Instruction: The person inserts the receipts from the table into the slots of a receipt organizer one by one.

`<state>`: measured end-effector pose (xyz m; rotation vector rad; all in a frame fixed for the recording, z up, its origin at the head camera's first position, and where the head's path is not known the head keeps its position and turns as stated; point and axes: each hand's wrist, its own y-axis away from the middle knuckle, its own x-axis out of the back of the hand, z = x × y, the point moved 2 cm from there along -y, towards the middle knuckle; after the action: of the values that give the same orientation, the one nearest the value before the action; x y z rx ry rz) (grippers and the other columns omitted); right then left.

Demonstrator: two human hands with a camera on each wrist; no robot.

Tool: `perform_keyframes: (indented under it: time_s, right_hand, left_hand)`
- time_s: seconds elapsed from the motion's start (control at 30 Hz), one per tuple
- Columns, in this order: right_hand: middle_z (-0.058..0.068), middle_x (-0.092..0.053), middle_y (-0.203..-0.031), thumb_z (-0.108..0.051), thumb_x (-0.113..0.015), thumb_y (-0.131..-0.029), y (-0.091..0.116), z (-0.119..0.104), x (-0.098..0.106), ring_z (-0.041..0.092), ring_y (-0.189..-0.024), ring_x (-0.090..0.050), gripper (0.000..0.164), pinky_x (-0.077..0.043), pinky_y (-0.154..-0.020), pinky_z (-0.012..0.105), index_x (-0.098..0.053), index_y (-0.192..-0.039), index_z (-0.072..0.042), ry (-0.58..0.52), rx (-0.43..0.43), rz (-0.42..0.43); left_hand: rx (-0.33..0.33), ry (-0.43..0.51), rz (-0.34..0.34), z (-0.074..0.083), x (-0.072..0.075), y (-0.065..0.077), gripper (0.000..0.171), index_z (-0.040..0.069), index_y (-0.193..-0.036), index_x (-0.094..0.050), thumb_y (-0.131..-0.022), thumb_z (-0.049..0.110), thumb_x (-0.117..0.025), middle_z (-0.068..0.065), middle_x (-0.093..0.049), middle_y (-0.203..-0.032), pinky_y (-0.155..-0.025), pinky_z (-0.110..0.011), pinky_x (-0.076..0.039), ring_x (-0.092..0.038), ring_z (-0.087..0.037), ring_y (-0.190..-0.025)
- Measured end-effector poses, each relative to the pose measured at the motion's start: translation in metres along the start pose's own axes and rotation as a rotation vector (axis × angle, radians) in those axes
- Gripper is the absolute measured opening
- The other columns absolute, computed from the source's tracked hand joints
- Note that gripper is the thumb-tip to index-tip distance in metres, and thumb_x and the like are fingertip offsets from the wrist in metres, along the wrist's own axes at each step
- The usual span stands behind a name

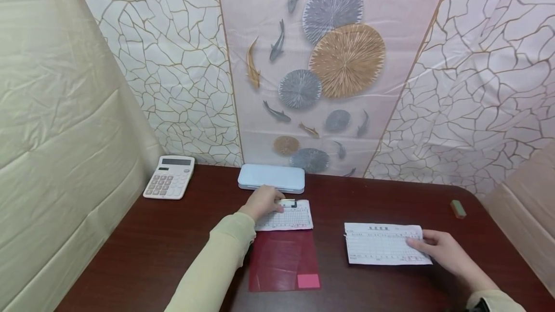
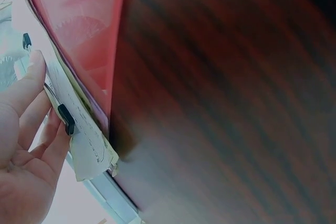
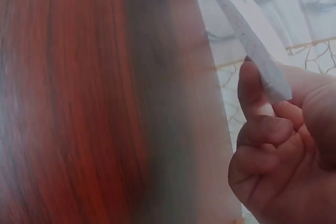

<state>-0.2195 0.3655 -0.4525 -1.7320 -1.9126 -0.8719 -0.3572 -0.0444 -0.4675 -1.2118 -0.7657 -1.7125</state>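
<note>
A stack of printed forms (image 1: 295, 218), topped by a metal clip with black ends (image 2: 65, 119), lies over the upper part of a see-through red folder (image 1: 277, 259). My left hand (image 1: 262, 201) pinches the clip at the top edge of that stack, thumb in front and fingers behind, as the left wrist view shows. On the right, my right hand (image 1: 446, 252) holds a sheaf of printed forms (image 1: 377, 244) by its right end, thumb on the front. The right wrist view shows this paper edge-on between thumb and index finger, the other fingers curled.
A pale blue case (image 1: 271, 177) stands at the back, just beyond my left hand. The white calculator (image 1: 170, 177) is at the back left. Far right lies a small green and brown block (image 1: 457, 209). A patterned cloth hangs behind the dark wooden table (image 1: 182, 249).
</note>
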Motion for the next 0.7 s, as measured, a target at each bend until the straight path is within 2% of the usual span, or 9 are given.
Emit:
perform_keyframes:
  time_s: [0.7]
  right_hand:
    - [0.010, -0.072, -0.082, -0.024, -0.068, -0.088, -0.027, -0.048, -0.052, 0.013, -0.068, -0.065, 0.044, -0.050, -0.059, 0.025, -0.063, -0.109, 0.013, -0.185, -0.001, -0.011]
  left_hand:
    - [-0.004, -0.005, 0.012, -0.001, 0.000, -0.001, 0.034, 0.015, -0.106, -0.074, -0.075, 0.026, -0.080, 0.002, -0.072, -0.103, -0.089, -0.029, -0.050, -0.064, -0.014, -0.100]
